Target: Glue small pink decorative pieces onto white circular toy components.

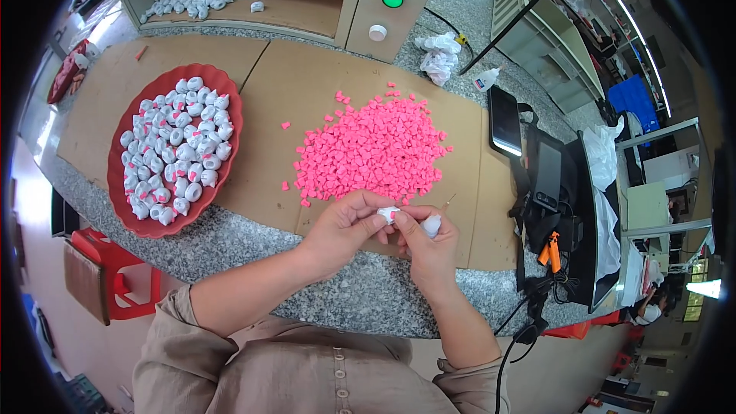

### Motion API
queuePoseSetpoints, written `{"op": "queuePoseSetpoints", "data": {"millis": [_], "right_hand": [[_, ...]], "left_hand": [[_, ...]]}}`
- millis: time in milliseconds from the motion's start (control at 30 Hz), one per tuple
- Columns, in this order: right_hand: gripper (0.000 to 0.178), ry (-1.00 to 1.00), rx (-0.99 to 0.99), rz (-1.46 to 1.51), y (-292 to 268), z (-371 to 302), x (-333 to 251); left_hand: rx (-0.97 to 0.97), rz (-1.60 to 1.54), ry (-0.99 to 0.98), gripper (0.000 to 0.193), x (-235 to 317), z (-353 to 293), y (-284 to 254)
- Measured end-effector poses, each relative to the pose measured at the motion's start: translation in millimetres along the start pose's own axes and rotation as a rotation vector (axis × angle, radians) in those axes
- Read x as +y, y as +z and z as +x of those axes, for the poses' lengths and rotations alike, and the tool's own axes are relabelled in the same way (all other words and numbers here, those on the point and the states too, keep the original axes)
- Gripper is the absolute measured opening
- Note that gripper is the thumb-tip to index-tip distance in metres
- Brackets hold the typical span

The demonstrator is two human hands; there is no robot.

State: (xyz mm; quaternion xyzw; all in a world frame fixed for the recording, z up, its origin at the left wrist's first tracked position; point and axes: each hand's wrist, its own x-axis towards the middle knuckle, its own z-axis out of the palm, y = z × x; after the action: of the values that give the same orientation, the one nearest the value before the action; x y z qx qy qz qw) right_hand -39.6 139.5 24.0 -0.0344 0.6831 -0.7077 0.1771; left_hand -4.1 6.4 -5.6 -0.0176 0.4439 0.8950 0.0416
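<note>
My left hand (343, 228) pinches a small white rounded piece (386, 215) between thumb and fingers. A pink bit (394, 215) shows on its side, where the thumb of my right hand (431, 257) presses. The fingers of my right hand also hold a small white bottle (431, 225) with a thin tip pointing up and away. Just beyond my hands lies a wide heap of small pink pieces (372, 149) on the cardboard. To the left, a red scalloped tray (234, 100) holds many white rounded pieces, several with pink bits on them.
Brown cardboard (264, 184) covers a speckled stone bench (337, 299). At the back stands an open-fronted box (284, 40) full of white pieces, with a button panel (395, 23). A phone (504, 121), a white bottle (487, 79), a black bag and cables lie right.
</note>
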Motion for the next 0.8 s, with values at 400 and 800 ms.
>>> {"op": "queuePoseSetpoints", "data": {"millis": [400,800], "right_hand": [[0.007,-0.037,-0.006,-0.055,-3.2,-2.6,6.6],[0.007,-0.03,0.02,-0.036,4.0,-1.6,6.9]], "left_hand": [[0.055,0.031,-0.093,0.01,6.9,-2.7,1.1],[0.034,-0.048,-0.094,0.012,-4.0,-0.6,-5.8]]}}
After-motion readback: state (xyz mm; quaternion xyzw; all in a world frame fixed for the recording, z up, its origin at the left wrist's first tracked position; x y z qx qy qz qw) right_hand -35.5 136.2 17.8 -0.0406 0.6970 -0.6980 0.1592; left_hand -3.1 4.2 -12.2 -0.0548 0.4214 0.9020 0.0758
